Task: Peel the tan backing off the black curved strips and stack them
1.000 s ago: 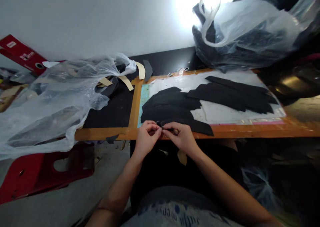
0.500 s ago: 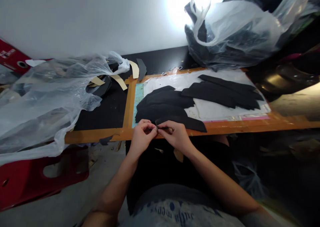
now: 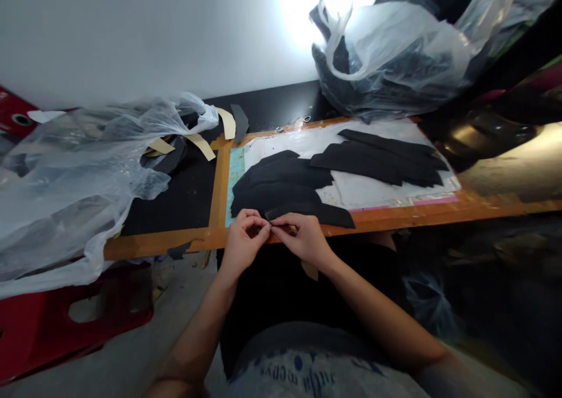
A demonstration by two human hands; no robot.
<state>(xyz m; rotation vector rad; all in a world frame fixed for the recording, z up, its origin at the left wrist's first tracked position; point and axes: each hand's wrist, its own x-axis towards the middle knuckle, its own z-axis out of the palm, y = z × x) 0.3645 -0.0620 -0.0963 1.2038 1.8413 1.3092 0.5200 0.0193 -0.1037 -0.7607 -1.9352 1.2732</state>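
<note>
One plastic bag (image 3: 397, 52) holds dark material (image 3: 410, 73) beyond the right hand (image 3: 304, 239)

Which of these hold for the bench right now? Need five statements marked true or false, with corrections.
1. Left hand and right hand are close together at the bench's near edge. True.
2. The red stool is on the right. False: it is on the left, below bench height.
3. Black pieces lie in overlapping groups, partly over a white sheet. True.
4. The tape along the near edge is blue. False: it is orange-brown.
5. The plastic bag at back right has a visible loop handle. True.
</note>
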